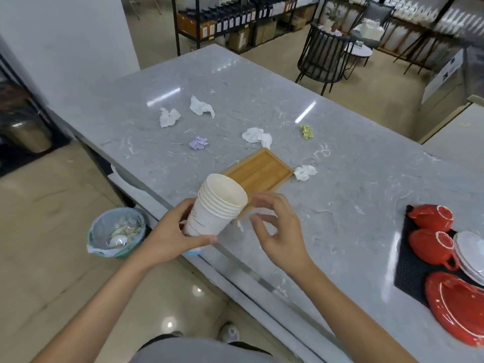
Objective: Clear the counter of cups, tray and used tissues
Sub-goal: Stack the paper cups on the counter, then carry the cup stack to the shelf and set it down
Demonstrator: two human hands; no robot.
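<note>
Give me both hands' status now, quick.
Left hand: closed around the stack of paper cups, holding it tilted above the counter edge.
Right hand: open, fingers loosely curled beside the cup rims, holding nothing.

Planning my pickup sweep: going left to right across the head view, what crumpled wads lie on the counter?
White tissue → purple wad → white tissue → white tissue by the tray's far corner → white tissue right of the tray → yellow-green wad.
</note>
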